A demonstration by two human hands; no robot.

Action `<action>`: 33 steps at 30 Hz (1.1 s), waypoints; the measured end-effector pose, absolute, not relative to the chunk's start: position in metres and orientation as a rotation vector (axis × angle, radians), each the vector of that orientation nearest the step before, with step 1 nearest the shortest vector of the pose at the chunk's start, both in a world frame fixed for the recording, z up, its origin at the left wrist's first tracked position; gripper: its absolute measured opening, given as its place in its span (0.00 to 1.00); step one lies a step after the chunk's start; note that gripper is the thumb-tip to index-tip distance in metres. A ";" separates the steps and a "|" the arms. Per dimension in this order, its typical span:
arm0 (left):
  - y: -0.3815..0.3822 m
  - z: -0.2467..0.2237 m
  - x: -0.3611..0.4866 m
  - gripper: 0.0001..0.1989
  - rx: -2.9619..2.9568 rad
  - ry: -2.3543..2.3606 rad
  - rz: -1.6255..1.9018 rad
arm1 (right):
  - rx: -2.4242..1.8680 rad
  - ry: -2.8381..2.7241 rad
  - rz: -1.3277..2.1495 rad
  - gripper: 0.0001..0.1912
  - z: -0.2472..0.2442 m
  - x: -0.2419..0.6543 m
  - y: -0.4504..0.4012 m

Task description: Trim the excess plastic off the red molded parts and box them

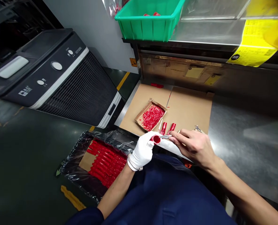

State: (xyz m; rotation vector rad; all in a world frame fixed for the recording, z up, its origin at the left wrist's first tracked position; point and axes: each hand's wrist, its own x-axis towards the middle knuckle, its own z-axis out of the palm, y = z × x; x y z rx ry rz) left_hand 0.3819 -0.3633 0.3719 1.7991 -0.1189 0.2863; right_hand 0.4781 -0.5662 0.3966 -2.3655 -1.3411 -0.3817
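My left hand (pixel 142 151), in a white glove, is closed around a red tube-shaped part (pixel 156 139) with its round open end facing up. In my bare right hand (pixel 196 147) is a thin metal blade (pixel 165 137), pinched between thumb and fingers. The blade's tip meets the rim of the part, or lies just at it. Just beyond my hands, two more red tubes (pixel 163 128) lie on a cardboard sheet (pixel 188 107). A shallow cardboard tray (pixel 143 116) there holds many small red scraps. Beside my right hand lies a small metal tool (pixel 198 128), mostly hidden.
On the floor at left, a box lined with black plastic (pixel 82 142) holds rows of red parts (pixel 106 161). A large black air cooler (pixel 78 84) stands behind it. Above the metal bench (pixel 242 134), a green bin (pixel 148 28) sits on a shelf with a yellow label (pixel 252 43).
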 end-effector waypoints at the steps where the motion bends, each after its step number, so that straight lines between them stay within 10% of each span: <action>1: -0.363 0.371 0.382 0.19 1.799 -0.116 0.289 | -2.366 -1.341 -0.378 0.09 0.397 0.478 -0.566; 25: -0.366 0.364 0.383 0.13 1.929 -0.028 0.330 | -2.381 -1.192 -0.268 0.10 0.382 0.462 -0.563; 33: -0.366 0.370 0.383 0.13 1.947 0.004 0.312 | -1.985 -0.753 0.615 0.16 0.385 0.463 -0.566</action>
